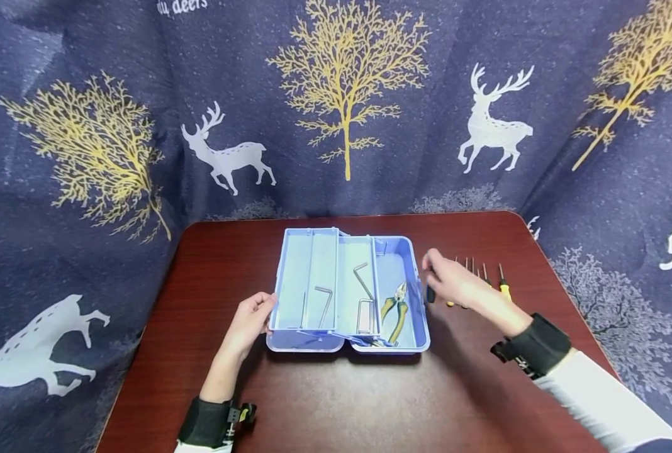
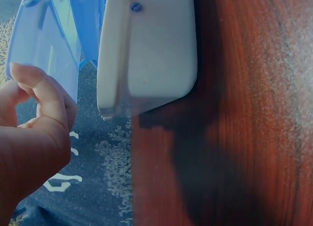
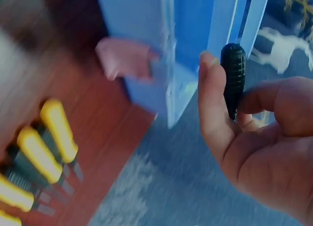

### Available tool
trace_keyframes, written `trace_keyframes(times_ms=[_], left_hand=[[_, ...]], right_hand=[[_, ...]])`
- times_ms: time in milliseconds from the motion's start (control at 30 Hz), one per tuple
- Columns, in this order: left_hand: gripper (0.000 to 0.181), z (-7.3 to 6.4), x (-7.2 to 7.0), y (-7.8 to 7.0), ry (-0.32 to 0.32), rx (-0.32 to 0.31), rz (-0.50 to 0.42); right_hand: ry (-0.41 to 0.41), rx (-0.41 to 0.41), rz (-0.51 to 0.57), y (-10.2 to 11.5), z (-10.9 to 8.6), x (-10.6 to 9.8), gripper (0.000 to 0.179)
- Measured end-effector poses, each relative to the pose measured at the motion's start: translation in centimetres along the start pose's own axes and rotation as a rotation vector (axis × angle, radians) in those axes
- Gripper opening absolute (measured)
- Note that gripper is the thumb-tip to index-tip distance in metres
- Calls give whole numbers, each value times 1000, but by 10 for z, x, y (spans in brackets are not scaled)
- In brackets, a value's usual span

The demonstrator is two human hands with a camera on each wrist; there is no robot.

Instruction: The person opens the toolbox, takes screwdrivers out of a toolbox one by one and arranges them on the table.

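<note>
My left hand [image 1: 255, 316] pinches the left edge of the upper tray [image 1: 295, 270] of an opened light-blue toolbox [image 1: 421, 330]. In the left wrist view, thumb and curled fingers meet at the translucent tray edge. Just off the box's right side, my right hand [image 1: 452, 280] holds a screwdriver [image 3: 234, 72] by its black ribbed handle, between thumb and fingers. Its shaft is hidden by the hand. Inside the toolbox, hex keys [image 1: 326, 307] lie in the trays, and green-handled pliers [image 1: 400, 321] rest in the right bottom compartment.
Several yellow-and-black screwdrivers [image 1: 504, 289] lie in a row on the table, right of the toolbox and under my right forearm. A pinkish flap [image 3: 126, 58] sticks out from the box's side. The reddish-brown table [image 1: 336, 402] ends at a printed dark-blue cloth [image 1: 324, 195].
</note>
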State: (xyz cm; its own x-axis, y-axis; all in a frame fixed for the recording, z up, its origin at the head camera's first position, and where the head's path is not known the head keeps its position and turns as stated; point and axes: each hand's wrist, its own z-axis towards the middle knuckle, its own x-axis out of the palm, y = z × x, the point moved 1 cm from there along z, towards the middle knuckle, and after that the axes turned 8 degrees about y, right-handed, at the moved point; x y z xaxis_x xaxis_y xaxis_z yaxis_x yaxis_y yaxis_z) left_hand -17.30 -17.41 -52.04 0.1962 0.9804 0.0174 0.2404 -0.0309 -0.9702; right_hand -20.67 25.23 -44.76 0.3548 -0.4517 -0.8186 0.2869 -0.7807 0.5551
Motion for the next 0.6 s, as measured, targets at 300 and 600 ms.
trace_keyframes(times_ms=[300, 600], left_hand=[[24, -2, 0, 3, 8, -16, -24], [24, 0, -1, 2, 8, -7, -23]], right_hand=[[16, 201, 166, -56, -30, -32, 19], [-42, 330, 100, -154, -46, -34, 22]])
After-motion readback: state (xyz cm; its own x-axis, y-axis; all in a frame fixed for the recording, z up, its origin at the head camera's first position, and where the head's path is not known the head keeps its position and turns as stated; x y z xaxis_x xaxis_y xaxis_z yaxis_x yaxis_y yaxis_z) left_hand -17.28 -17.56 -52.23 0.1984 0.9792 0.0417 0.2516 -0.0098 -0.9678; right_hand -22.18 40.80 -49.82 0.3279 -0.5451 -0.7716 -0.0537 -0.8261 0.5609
